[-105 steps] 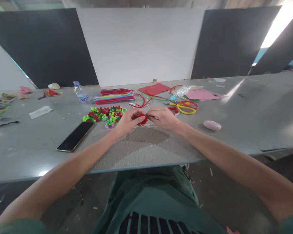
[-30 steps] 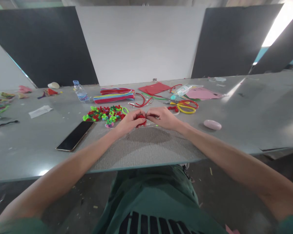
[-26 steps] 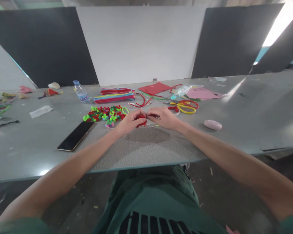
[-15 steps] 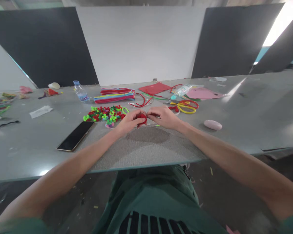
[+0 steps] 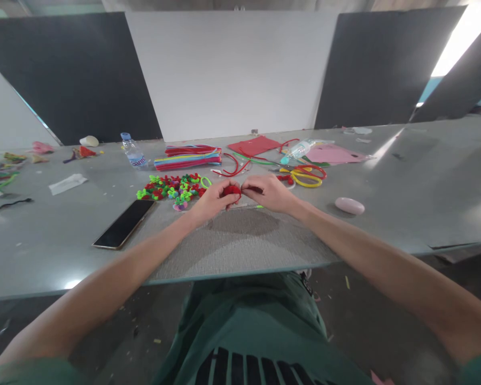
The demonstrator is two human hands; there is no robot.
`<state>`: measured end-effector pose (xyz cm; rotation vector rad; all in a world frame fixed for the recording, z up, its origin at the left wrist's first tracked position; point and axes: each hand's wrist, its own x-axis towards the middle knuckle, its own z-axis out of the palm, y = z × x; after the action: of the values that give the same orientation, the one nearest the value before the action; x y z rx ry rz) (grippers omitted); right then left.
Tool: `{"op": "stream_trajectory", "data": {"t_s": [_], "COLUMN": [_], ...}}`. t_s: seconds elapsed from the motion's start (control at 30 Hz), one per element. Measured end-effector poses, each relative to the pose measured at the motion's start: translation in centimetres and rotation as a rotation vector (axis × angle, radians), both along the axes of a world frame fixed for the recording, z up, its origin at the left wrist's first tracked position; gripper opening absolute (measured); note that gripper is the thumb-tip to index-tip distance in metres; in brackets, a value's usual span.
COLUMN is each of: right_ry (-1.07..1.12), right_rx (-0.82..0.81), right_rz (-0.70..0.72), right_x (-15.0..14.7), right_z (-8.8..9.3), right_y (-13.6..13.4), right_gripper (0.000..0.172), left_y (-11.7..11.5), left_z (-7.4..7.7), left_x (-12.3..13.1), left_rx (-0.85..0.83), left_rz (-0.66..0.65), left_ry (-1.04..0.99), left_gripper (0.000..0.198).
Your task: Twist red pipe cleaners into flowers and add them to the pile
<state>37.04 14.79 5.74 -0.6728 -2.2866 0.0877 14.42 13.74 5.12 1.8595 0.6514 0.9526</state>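
Observation:
Low over the near middle of the table, my left hand (image 5: 213, 200) is closed around a coiled red pipe cleaner (image 5: 232, 190). From the other side my right hand (image 5: 271, 193) pinches at the right edge of this coil, fingertips almost meeting those of the left; the exact grip is partly hidden. Beside my left hand lies a pile of small green and red pipe-cleaner flowers (image 5: 172, 187). Scissors with yellow and red handles (image 5: 308, 176) rest just beyond my right hand.
A black phone (image 5: 124, 224) lies left of my forearm. Behind the hands are bundled pipe cleaners (image 5: 188, 158), loose red strands (image 5: 236, 168), a red sheet (image 5: 253, 145) and pink sheets (image 5: 334, 154). A water bottle (image 5: 133, 152) leans at back left; a pinkish oval object (image 5: 349, 206) sits right.
Both hands stay nearly in place. The red coil has turned slightly between the fingers, and my right fingertips have shifted a little.

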Motion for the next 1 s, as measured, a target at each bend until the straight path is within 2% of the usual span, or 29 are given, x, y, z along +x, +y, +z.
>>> {"op": "stream_trajectory", "data": {"t_s": [0.13, 0.23, 0.47, 0.7, 1.0], "right_ry": [0.003, -0.009, -0.026, -0.032, -0.036], "right_rx": [-0.02, -0.043, -0.055, -0.077, -0.073], "right_rz": [-0.035, -0.026, -0.025, -0.024, -0.02], "right_x": [0.2, 0.1, -0.1, -0.1, -0.1], "right_z": [-0.1, 0.0, 0.1, 0.1, 0.2], "right_y": [0.1, -0.1, -0.4, -0.4, -0.4], "right_gripper": [0.015, 0.016, 0.019, 0.016, 0.016], "left_y": [0.2, 0.3, 0.0, -0.6, -0.8], "left_z": [-0.3, -0.4, 0.0, 0.2, 0.4], "left_x": [0.0, 0.0, 0.0, 0.1, 0.1], "left_rx": [0.055, 0.132, 0.171, 0.083, 0.051], "left_rz": [0.118, 0.163, 0.178, 0.154, 0.119], "left_ry": [0.013, 0.048, 0.08, 0.04, -0.006], "left_gripper": [0.032, 0.03, 0.019, 0.019, 0.018]}}
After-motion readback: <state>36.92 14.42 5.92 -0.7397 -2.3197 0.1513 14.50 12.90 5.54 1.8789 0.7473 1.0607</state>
